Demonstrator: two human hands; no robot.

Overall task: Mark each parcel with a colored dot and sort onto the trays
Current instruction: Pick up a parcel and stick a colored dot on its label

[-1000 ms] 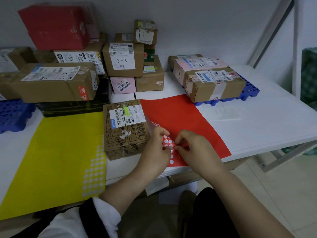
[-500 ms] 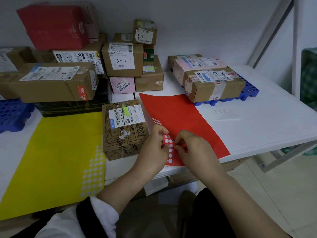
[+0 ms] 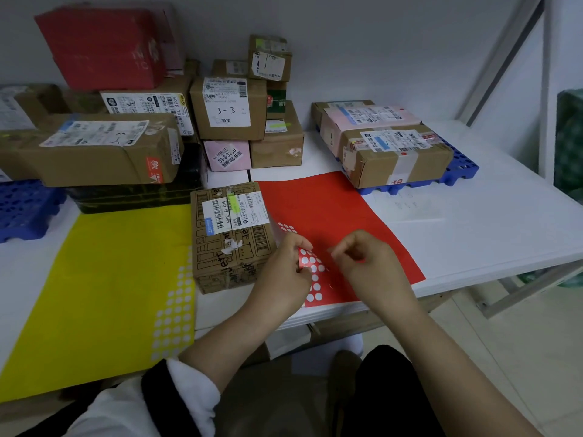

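Head view: your left hand (image 3: pixel 284 272) pinches the lifted edge of the red dot sheet (image 3: pixel 334 216), probably steadying it for peeling. Right hand (image 3: pixel 369 263): fingers curled together over the sheet; whether they hold a dot, cannot tell. Parcel (image 3: pixel 230 238): on the surface (image 3: pixel 489 234), against your left hand. Blue tray (image 3: pixel 463 171): beyond the sheet, loaded.

I see a brown cardboard parcel (image 3: pixel 232 238) with a white label lying flat, between a yellow dot sheet (image 3: pixel 104 288) at its left and a red dot sheet (image 3: pixel 331 216) just beside its right. Both sheets show rows of white circles; the red one's near-left edge is lifted. Behind, two taped parcels (image 3: pixel 394 159) rest on a blue tray (image 3: pixel 462 173).
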